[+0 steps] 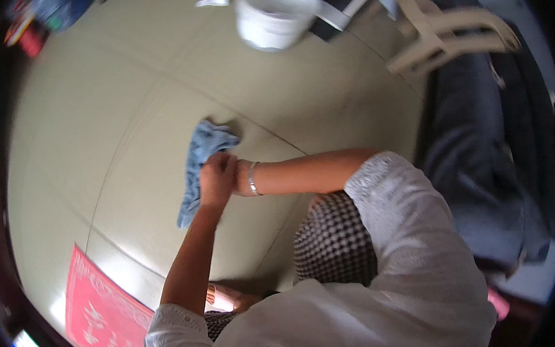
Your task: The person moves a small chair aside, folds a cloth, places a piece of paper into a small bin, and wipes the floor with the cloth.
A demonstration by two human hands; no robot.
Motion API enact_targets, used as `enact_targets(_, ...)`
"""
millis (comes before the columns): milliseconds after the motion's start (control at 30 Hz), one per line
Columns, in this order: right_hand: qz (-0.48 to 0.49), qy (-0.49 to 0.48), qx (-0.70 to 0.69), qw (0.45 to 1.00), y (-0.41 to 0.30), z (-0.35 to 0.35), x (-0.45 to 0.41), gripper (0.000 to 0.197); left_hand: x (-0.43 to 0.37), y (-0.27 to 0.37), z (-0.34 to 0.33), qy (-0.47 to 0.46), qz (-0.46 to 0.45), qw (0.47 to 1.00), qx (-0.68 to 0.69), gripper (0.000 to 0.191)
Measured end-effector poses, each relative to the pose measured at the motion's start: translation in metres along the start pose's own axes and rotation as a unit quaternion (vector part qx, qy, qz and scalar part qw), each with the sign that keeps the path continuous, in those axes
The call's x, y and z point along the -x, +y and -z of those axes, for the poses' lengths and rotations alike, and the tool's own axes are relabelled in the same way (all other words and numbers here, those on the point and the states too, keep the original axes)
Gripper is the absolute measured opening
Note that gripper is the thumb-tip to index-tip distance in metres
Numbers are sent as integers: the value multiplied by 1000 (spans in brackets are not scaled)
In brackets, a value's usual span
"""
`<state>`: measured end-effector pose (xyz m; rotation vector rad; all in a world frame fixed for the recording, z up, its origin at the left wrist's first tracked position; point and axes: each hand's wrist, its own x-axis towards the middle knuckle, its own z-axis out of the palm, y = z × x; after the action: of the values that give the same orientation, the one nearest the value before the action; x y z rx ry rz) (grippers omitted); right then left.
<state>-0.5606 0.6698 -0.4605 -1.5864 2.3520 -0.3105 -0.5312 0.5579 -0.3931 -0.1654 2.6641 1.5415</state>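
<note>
A blue cloth [199,148] hangs long and bunched in front of me, above or on the pale tiled floor [155,109]; I cannot tell whether it touches the tiles. My left hand [217,178] lies over the middle of the cloth, its fingers curled against my other hand. Just beside it, my right hand [240,176], with a silver bracelet [252,179] at the wrist, is mostly hidden behind the left. The two hands meet at the cloth, and its ends stick out above and below them. Which hand grips the cloth is not plain.
A white bucket [275,17] stands ahead, with a crumpled white item [215,0] beside it. A beige plastic chair or stool [447,37] is at the upper right, near a dark grey sofa [472,158]. A red mat [108,319] lies at the lower left.
</note>
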Motion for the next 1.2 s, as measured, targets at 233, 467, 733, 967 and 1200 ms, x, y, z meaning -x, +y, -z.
enact_targets(233,2,36,32,999,21,20,51,25,-4,-22,-15,19,-7,998,-58,23)
enact_targets(467,-243,27,-244,938,38,-23,121,35,38,-95,-20,16,95,933,-347,53)
enact_targets(733,-363,223,-438,791,41,1,98,58,14,-42,-67,-81,-80,990,-84,57)
enact_targets(967,-501,385,-536,560,59,11,183,67,38,67,-127,-233,-208,944,-105,65)
enact_targets(1200,-662,560,-282,410,50,16,327,63,59,76,-153,-416,-256,871,-59,57)
